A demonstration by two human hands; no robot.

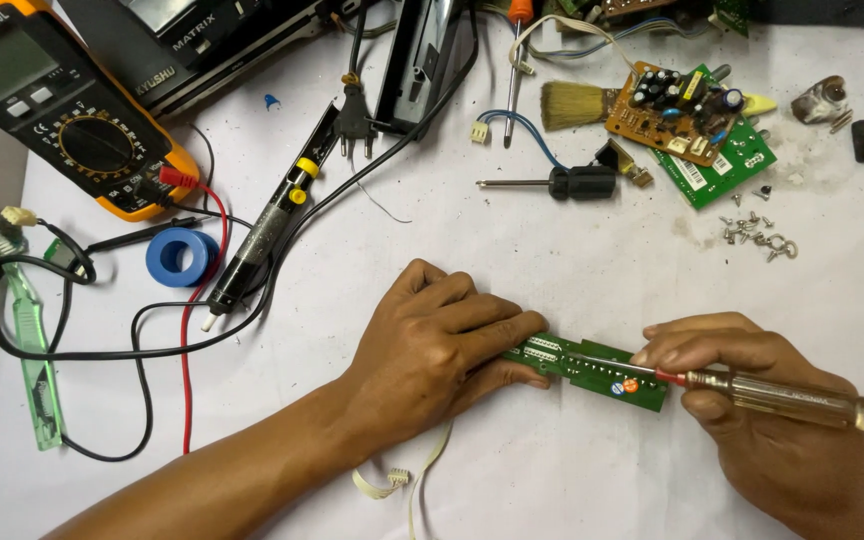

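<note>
Head cam looking straight down at a white bench. Left hand [432, 350] is flat on one end of a narrow green board [592, 367], fingers curled over it and pinning it to the table [552, 260]. The board lies in the lower middle of the bench, between the two hands, tilted a bit with its right end lower. Right hand [752, 400] is closed around a screwdriver [762, 392] with a clear handle and red collar, shaft lying across the board and the tip reaching toward the left hand's fingertips. A white ribbon cable [402, 478] pokes out from under the left wrist.

Rest of the bench is pretty cluttered: orange multimeter [72, 110] top left with red and black leads trailing down, a blue tape roll [181, 256] just beside it, a solder sucker [272, 225] with yellow buttons lying diagonally, and a green tool [32, 340] near the left edge. Up top there's a plug [354, 122], a brush [577, 103], a black-handled screwdriver [562, 183], and a brown board [674, 108] stacked on another green board [727, 165]. A little pile of screws [757, 235] sits right of that, well apart from the hands.
</note>
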